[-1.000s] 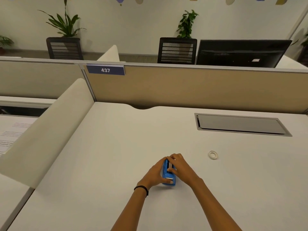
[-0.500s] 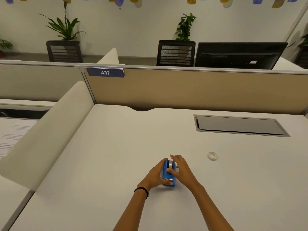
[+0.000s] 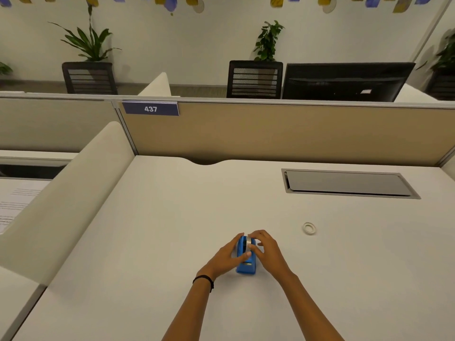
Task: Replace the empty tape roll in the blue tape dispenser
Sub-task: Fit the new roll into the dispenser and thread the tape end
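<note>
The blue tape dispenser (image 3: 245,266) stands on the white desk (image 3: 172,230), near its front middle. My left hand (image 3: 225,258) holds its left side, thumb across the top. My right hand (image 3: 267,252) is at its right side, fingers pinching a whitish tape roll (image 3: 249,241) that sits at the dispenser's top. A small empty white tape ring (image 3: 309,228) lies flat on the desk to the right, apart from both hands.
A grey cable-tray lid (image 3: 347,183) is set into the desk at the back right. A tan partition (image 3: 283,134) with a "437" label closes the back. A cream side divider (image 3: 69,193) runs along the left. Chairs and a monitor stand beyond.
My right hand has opened a little and shifted right, uncovering the tape roll on the dispenser. The dispenser and my left hand stay in place.
</note>
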A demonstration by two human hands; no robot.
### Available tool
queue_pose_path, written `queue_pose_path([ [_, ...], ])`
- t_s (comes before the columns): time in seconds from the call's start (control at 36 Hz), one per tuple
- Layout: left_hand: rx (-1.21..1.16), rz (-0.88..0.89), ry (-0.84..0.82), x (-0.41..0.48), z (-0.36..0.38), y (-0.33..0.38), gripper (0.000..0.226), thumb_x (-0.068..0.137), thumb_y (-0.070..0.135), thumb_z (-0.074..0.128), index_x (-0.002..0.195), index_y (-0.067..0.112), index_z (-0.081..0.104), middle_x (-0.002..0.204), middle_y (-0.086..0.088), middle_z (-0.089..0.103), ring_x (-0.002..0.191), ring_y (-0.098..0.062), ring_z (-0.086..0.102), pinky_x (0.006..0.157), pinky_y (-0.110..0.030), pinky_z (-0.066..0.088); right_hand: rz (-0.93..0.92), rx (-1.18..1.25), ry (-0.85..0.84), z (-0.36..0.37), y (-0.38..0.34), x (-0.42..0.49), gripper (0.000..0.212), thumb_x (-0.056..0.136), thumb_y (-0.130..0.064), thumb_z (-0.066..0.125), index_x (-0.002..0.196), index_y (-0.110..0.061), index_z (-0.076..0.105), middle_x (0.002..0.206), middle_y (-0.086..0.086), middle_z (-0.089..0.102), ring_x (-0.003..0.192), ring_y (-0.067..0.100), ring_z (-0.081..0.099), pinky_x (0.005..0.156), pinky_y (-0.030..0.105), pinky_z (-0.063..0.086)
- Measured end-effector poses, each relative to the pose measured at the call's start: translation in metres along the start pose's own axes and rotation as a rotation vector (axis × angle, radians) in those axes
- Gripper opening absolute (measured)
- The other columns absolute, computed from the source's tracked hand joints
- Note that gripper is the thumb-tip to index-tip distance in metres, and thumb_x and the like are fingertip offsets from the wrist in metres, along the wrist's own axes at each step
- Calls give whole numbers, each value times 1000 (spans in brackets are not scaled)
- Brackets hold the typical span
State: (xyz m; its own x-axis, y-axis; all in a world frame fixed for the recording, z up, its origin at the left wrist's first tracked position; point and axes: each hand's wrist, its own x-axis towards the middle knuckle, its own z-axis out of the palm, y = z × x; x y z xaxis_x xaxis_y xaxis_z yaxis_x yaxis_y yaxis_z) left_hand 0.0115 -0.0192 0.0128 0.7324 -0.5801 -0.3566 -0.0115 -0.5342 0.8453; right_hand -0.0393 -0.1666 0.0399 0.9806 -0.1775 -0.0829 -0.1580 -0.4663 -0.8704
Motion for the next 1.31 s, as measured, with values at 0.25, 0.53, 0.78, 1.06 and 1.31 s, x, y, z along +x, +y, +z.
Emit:
queue_pose_path([
  [0.25,-44,26,118,0,7,5,48,93,40,40,137,25,30,144,-3,41,128,-21,43,109,-36,35,-40,-22,-10,-1,0,-1,21,84,-15,62,103,-6,57,110,13,59,101,25,56,92,38,47],
  [0.53,-76,34,249,4,13,5,39,94,37,42,130,23,41,131,-3,54,114,-17,54,94,-23,41,-53,-5,33,2,3,-3,19,81,-9,65,99,-4,59,108,14,60,99,24,57,90,34,48],
  [0.78,-126,62,279,5,14,5,40,88,34,54,125,21,45,129,1,53,107,-6,47,93,-19,37,-70,38,57,3,6,-4,16,82,-8,64,97,-3,60,107,13,62,98,20,58,85,22,46],
  [1.06,-121,80,266,7,12,3,40,89,32,55,126,20,46,131,-1,54,111,-7,47,95,-20,37,-88,-13,7,-1,11,1,21,82,-17,65,102,-12,60,106,5,63,94,12,57,81,12,43],
  [1.31,-130,93,245,6,10,-2,44,87,33,58,127,22,44,124,10,50,110,-4,45,95,-18,35,-98,-81,-18,-2,12,4,25,83,-19,64,105,-12,59,109,6,61,94,11,55,78,9,42],
])
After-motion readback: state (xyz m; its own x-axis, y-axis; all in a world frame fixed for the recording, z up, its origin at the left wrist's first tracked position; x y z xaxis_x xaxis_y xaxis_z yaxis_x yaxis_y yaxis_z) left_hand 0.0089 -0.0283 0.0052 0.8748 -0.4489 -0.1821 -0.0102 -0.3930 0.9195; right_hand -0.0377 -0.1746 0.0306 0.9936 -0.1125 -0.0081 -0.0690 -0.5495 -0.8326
